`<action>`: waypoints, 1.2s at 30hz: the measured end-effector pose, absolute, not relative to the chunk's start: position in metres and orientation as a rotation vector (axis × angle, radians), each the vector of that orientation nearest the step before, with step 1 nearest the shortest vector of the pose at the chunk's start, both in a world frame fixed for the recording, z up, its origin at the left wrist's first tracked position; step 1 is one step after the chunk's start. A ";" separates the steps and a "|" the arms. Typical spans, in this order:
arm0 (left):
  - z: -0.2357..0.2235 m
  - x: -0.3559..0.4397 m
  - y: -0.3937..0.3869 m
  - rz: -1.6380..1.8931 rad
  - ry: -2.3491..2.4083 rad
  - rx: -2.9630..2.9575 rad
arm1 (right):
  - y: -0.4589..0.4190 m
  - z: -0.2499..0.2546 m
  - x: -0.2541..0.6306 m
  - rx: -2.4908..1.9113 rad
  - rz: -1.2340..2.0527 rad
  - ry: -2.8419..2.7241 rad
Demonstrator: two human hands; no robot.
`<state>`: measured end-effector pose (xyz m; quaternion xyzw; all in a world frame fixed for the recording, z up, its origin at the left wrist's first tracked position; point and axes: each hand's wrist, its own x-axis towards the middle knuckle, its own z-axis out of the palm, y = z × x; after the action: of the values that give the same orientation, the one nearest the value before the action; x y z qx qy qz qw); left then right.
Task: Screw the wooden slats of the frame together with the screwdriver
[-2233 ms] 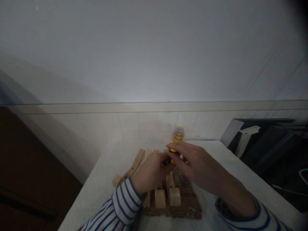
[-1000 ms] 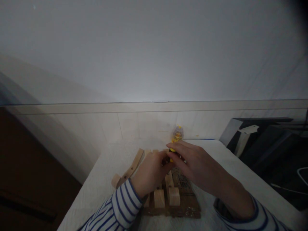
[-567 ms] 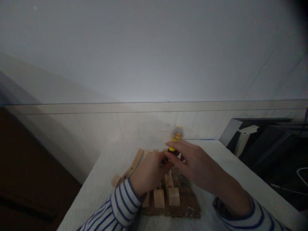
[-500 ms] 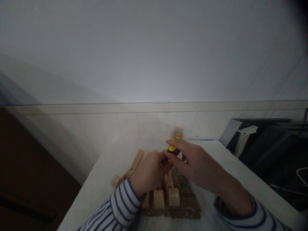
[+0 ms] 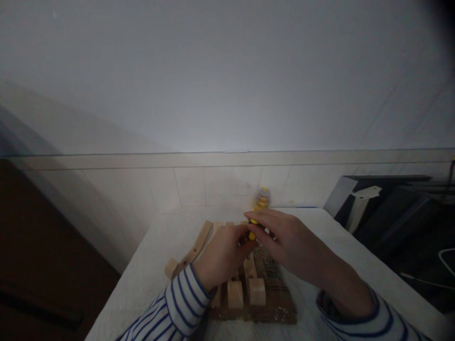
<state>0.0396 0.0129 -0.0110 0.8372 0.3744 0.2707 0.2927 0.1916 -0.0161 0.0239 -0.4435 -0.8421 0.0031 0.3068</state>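
Observation:
On a white table (image 5: 156, 265) lies a wooden assembly of slats and blocks (image 5: 245, 289) on a brown cardboard sheet (image 5: 280, 298). My left hand (image 5: 222, 253) rests closed on the assembly's far part, fingers curled round something I cannot make out. My right hand (image 5: 287, 241) pinches the yellow-and-black handle of a small screwdriver (image 5: 252, 228) held upright just right of my left fingers. The tool's tip is hidden between my hands.
A loose curved wooden slat (image 5: 195, 248) lies left of the assembly. A small clear container with yellow contents (image 5: 262, 198) stands at the table's far edge by the wall. Dark equipment (image 5: 391, 213) fills the right side. The table's left edge drops to a dark floor.
My right hand's fingers have shifted slightly round the screwdriver handle, which has moved a little up and down; the left hand and the assembly have stayed put.

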 end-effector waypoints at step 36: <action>-0.011 0.039 0.014 0.757 1.037 2.248 | -0.017 0.021 0.190 -1.183 -0.076 -2.198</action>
<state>0.0393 0.0142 -0.0108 0.8354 0.3854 0.2814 0.2726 0.1897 -0.0170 0.0207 -0.4492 -0.8350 -0.0288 0.3166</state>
